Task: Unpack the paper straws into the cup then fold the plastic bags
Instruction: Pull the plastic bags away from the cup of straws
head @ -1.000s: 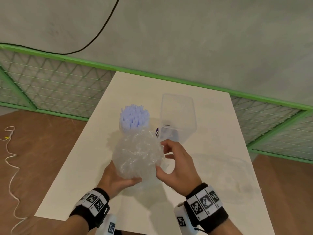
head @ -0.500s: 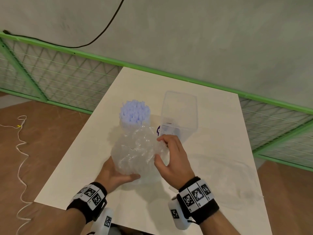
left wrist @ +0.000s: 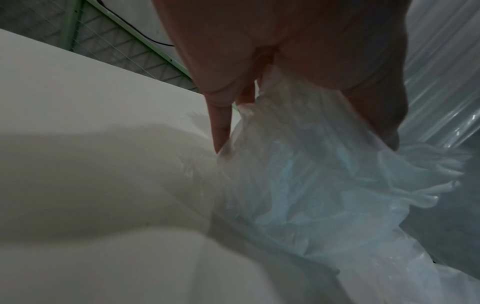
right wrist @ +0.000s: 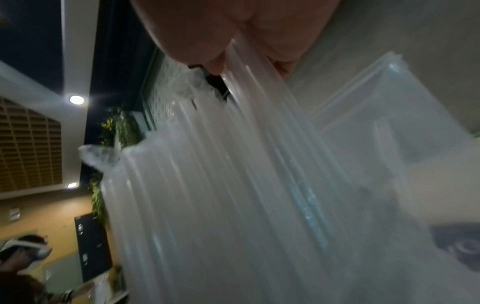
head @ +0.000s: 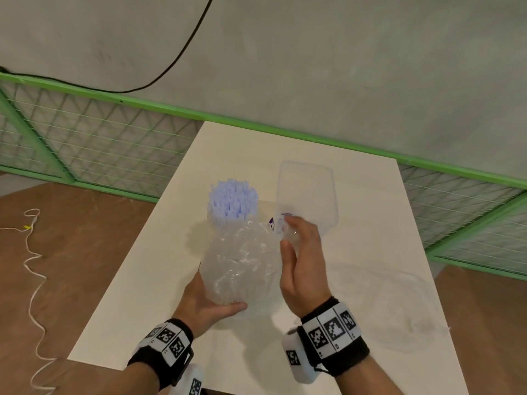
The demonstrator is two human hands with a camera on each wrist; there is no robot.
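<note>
While both hands work at the centre of the head view, the crumpled clear plastic bag [head: 242,266] is held up just above the white table [head: 137,295], between the two hands. Cupped under the bag's lower end, the left hand [head: 205,306] has its thumb laid across the front of the plastic, so this grip is closed round the bag; its wrist view shows the fingers [left wrist: 221,123] pointing down along the rumpled film. Higher and to the right, the right hand [head: 302,258] pinches the bag's upper corner between thumb and fingertips, near a small purple-printed label [head: 278,222]. Just behind the bag, the cup packed with pale lilac paper straws [head: 232,202] stands upright, its ends sticking up. Right of it stands a clear plastic container [head: 308,192], touching or nearly touching the right fingertips. A second clear bag [head: 393,303] lies flat on the table's right part, close to the right edge. Bare table shows at the left and far sides. A green-framed mesh fence [head: 85,138] crosses behind the table's far edge.
</note>
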